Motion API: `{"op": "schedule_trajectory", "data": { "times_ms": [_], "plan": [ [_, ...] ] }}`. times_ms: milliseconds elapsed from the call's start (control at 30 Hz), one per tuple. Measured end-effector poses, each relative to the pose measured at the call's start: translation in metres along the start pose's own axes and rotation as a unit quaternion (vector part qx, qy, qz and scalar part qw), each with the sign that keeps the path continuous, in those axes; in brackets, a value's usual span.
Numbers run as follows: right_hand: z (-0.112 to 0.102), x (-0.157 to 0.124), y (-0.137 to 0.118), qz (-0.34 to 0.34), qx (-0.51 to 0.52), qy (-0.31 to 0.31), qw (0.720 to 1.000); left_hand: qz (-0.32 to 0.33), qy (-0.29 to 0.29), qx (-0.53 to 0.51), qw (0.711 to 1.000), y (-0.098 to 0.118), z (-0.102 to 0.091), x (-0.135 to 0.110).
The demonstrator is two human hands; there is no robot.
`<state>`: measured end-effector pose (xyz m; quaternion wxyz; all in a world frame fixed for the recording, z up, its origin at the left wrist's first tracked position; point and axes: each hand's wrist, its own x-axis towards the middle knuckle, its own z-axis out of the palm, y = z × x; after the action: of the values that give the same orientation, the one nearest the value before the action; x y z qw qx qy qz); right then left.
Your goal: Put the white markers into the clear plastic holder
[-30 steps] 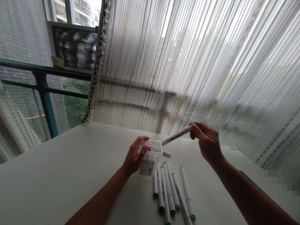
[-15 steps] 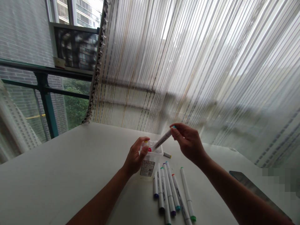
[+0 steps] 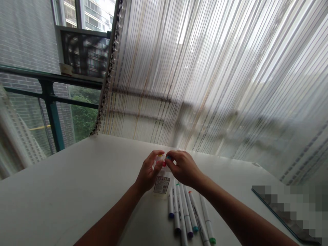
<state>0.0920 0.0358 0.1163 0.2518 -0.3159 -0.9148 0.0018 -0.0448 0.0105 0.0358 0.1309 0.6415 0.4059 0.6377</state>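
Observation:
A clear plastic box (image 3: 162, 185) with a printed label stands upright on the white table. My left hand (image 3: 147, 172) is closed around its left side, thumb and fingers near the rim. Inside show a yellow-ended marker (image 3: 160, 155) and a red marker end (image 3: 164, 164). My right hand (image 3: 185, 166) pinches the blue end of a marker (image 3: 168, 158) at the box's opening; the rest of that marker is hidden by the hand and box. Several white markers (image 3: 186, 213) with coloured ends lie side by side just in front of the box, partly under my right forearm.
The white table (image 3: 102, 184) reaches back to a striped sheer curtain (image 3: 153, 85). A dark flat object (image 3: 271, 208), partly blurred out, lies at the right edge. Beyond the table at left is a green railing (image 3: 52, 112).
My right hand has moved down and left, lowering the blue-ended marker from a slant above the box into its opening. My left hand has stayed on the box.

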Motion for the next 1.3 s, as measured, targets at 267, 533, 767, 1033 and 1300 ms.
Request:
{"op": "schedule_trajectory", "data": {
  "times_ms": [267, 533, 767, 1033, 1300],
  "plan": [
    [-0.004, 0.001, -0.004, -0.023, -0.08, -0.058, 0.995, 0.007, 0.002, 0.004, 1.0, 0.001, 0.001, 0.0],
    [-0.003, 0.001, -0.002, -0.04, -0.077, -0.061, 0.994, 0.0, -0.001, -0.002, 1.0, 0.001, 0.001, 0.0],
    [-0.006, -0.001, -0.004, -0.034, -0.053, -0.073, 0.995, 0.0, 0.0, -0.01, 1.0, 0.0, 0.001, 0.0],
    [-0.009, 0.001, -0.006, -0.025, -0.044, -0.096, 0.994, 0.004, 0.0, -0.005, 1.0, 0.0, 0.0, 0.0],
    [-0.014, 0.0, -0.004, -0.058, -0.053, -0.116, 0.99, 0.012, -0.001, -0.009, 1.0, 0.0, 0.0, 0.0]
  ]
}}
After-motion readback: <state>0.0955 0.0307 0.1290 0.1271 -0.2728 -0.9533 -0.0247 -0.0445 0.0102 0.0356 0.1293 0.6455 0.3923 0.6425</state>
